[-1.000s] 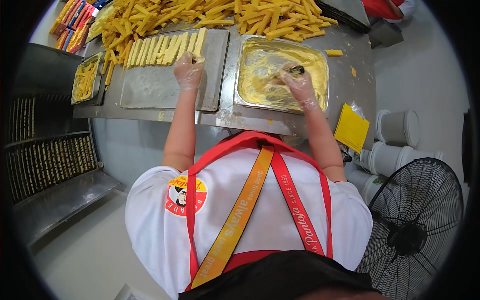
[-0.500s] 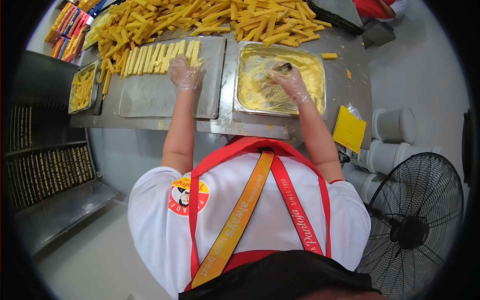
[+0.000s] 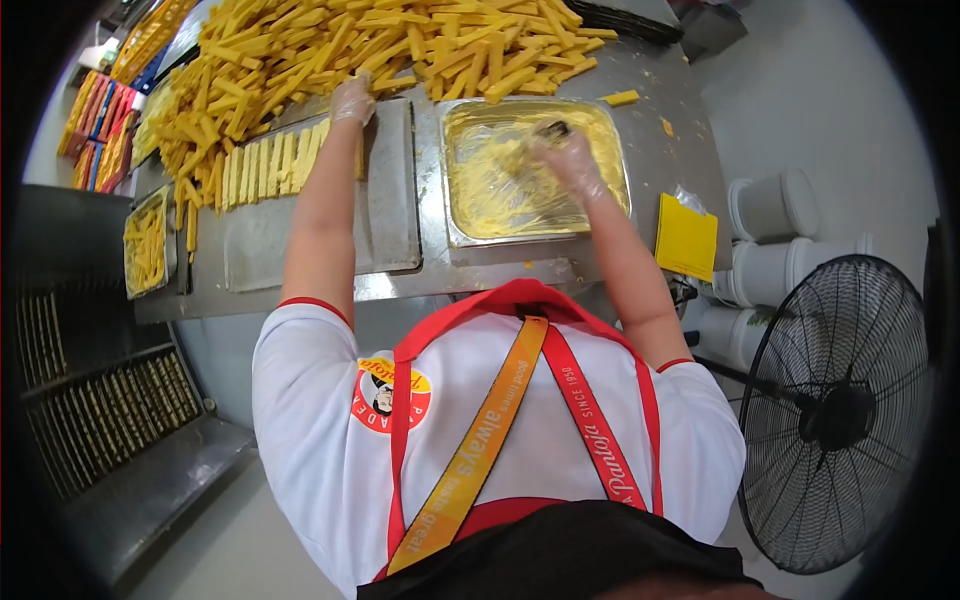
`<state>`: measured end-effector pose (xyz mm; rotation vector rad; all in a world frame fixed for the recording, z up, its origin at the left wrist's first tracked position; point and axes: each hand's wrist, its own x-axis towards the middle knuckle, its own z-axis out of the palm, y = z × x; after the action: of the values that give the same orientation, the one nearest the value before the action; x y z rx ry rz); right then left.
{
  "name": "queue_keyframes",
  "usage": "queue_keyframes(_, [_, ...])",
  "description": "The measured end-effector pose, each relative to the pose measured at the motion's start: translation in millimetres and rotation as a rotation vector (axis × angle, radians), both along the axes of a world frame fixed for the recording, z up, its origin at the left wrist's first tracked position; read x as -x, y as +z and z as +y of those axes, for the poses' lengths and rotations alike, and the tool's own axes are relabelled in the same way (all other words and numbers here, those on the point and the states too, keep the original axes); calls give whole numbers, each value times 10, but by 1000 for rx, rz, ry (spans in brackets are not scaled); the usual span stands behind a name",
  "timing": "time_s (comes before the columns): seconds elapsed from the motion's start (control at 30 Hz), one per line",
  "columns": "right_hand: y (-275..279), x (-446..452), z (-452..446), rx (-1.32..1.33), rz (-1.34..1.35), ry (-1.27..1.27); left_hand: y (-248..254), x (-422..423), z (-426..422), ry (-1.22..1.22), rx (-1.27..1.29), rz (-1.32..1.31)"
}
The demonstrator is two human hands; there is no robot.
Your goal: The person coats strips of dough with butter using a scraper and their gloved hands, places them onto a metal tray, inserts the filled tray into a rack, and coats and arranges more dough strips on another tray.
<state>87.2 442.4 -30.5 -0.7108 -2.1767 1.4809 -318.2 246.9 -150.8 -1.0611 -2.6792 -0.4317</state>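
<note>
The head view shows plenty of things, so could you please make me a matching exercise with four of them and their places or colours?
Things:
1. left hand
2. right hand
3. fan
4. row of pale sticks

Places or colours:
A. on the flat metal tray
B. at the near edge of the pile of yellow sticks
C. black
D. over the smeared pan

Pairs: 1-B, 2-D, 3-C, 4-A

Sticks (image 3: 265, 168) on tray (image 3: 387, 215), left of pan (image 3: 520, 238)
</note>
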Motion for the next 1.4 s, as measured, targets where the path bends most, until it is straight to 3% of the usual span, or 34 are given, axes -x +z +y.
queue_keyframes(0.07, [139, -75, 290, 191, -83, -241, 72, -69, 44, 33, 39, -19])
queue_keyframes(0.17, [41, -81, 603, -450, -194, -284, 202, -129, -23, 41, -22, 47])
queue_keyframes(0.27, [42, -113, 314, -242, 55, 56, 277, -180, -127, -139, -424, 178])
queue_keyframes(0.3, [225, -128, 162, -308, -112, 64, 388, -271, -155, -60, -540, -35])
queue_keyframes(0.4, [-253, -126, 494, -234, -58, -77, 741, -565, -240, -64, -655, -25])
queue_keyframes(0.43, [168, -178, 440, -368, -310, -180, 803, -676, -239, -168, -838, -69])
queue_keyframes(0.5, [274, -405, 523, -405, -185, -210, 1312, -1325, -282, -229, -892, -274])
queue_keyframes(0.57, [280, -623, 615, -477, -109, -238, 1493, -1820, -299, -359, -1003, -561])
queue_keyframes(0.63, [187, -789, 631, -582, -88, -266, 1541, -2249, -216, -364, -972, -777])
queue_keyframes(0.7, [-6, -755, 458, -691, -138, -269, 1522, -2708, -119, -324, -646, -743])
queue_keyframes(0.77, [-32, -653, 229, -799, -153, -229, 1200, -2927, 85, -354, -374, -622])
queue_keyframes(0.87, [130, -477, -23, -340, 75, -266, 872, -3106, 330, -434, -274, -429])
queue_keyframes(1.0, [232, -457, -194, -233, 234, -71, 917, -3207, 434, -404, -282, -363])
queue_keyframes(1.03, [267, -479, -215, -320, 201, 76, 864, -3203, 445, -412, -326, -338])
queue_keyframes(1.17, [457, -593, -243, 172, 300, 51, 774, -3167, 434, -368, -330, -364])
queue_keyframes(1.27, [86, -551, 242, 426, 231, 5, 720, -3126, 405, -421, -411, -302])
queue_keyframes(1.4, [270, -546, 321, 143, 32, -117, 803, -3132, 396, -400, -416, -337])
